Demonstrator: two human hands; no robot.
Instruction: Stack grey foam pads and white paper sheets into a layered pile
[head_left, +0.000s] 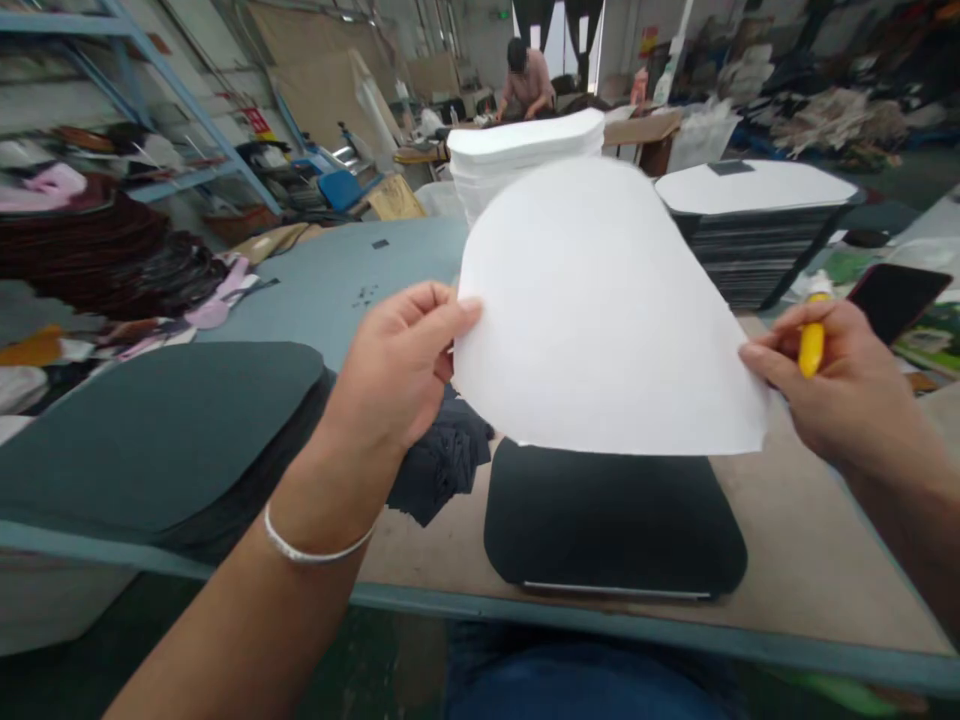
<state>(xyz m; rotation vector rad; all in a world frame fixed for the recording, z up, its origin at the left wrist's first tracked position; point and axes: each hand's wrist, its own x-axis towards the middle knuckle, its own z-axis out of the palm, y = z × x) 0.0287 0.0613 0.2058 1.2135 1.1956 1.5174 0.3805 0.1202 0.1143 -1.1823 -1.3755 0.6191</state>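
A white rounded sheet is held up over the table between my two hands. My left hand pinches its left edge, thumb in front. My right hand grips the lower right edge between thumb and fingers. A yellow pen-like tool with a whitish end is also tucked in the right hand; its exact kind is unclear. Below the sheet lies a dark rounded panel near the table's front edge, its far part covered by the sheet. Beside my left hand is a pile of small dark pieces.
Dark panels are stacked at the left. Behind the sheet rises a stack of white sheets. A dark stack topped with white stands at the back right, with a phone nearer. A person works in the background.
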